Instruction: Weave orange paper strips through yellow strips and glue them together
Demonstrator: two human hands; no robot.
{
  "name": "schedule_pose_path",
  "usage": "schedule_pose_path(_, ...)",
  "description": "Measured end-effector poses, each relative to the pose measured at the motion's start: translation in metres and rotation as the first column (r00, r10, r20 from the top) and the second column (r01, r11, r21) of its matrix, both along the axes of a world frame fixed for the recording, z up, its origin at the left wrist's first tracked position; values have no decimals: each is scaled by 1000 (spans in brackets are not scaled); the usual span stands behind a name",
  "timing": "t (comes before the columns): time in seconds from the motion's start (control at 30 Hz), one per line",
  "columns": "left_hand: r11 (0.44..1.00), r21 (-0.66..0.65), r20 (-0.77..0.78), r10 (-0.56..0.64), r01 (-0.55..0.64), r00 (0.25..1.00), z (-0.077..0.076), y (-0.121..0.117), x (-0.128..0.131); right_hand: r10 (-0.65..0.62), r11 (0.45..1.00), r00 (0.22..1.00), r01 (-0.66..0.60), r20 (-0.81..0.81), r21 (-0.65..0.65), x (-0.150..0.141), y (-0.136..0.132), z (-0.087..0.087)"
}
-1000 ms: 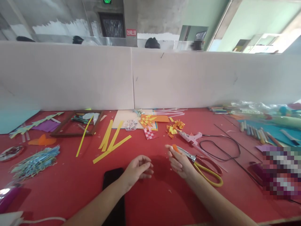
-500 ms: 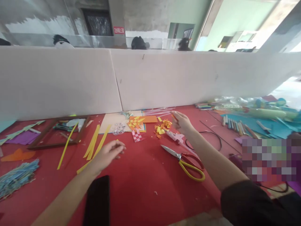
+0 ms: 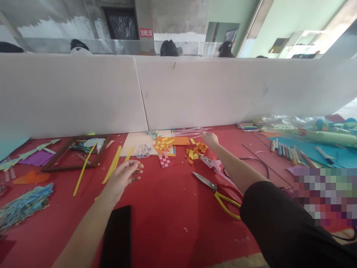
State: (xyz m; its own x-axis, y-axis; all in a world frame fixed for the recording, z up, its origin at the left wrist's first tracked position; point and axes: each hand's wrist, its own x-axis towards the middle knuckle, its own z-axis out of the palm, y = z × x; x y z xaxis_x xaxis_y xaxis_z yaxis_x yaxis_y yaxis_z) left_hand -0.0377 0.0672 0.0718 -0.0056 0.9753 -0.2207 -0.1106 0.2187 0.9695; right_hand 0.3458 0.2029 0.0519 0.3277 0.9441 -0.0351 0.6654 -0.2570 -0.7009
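Hands well apart: right hand (image 3: 211, 140) reaches beside the clear sticks (image 3: 187, 131) near the partition (image 3: 195, 96); left hand (image 3: 124, 176) curls loosely near yellow strips (image 3: 112, 164); any grip, I cannot tell — seemingly a reaching step, calling for light fingertips.

So our right hand (image 3: 211, 141) is out by the thin clear strips (image 3: 192, 131), just past the orange and yellow paper bits (image 3: 196, 150). Our left hand (image 3: 126, 174), fingers curled, is near some yellow strips (image 3: 112, 163). We've got scissors (image 3: 208, 182) and a black phone (image 3: 117, 236) lying on our red table (image 3: 164, 216).
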Motion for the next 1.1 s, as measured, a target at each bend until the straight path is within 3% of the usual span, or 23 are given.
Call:
schedule_pose_path(0.1, 995, 35, 3, 93, -93, 996, -21, -2, 8, 140, 978, 969, -103, 203, -180, -5, 3, -2)
schedule_pose_path(0.2, 986, 47, 9, 163, -163, 987, -48, -9, 14, 289, 932, 891, -179, 350, -315, -14, 0, -3)
schedule_pose_path(0.37, 978, 0, 32, 210, -210, 977, -78, -16, 15, 512, 819, 746, -274, 426, -503, -34, -6, -6)
schedule_pose_path(0.57, 980, -36, 68, 195, -193, 978, -77, -14, 13, 657, 727, 604, -353, 450, -589, -43, 2, -6)
schedule_pose_path(0.77, 983, -59, 95, 180, -175, 979, -76, -14, 12, 727, 671, 530, -412, 437, -617, -37, 15, -3)
schedule_pose_path(0.9, 984, -66, 122, 172, -165, 977, -77, -13, 10, 710, 692, 527, -396, 467, -604, -24, 26, -8)
schedule_pose_path(1.1, 985, -64, 137, 168, -160, 976, -81, -12, 9, 612, 776, 579, -308, 539, -550, 8, 40, -15)
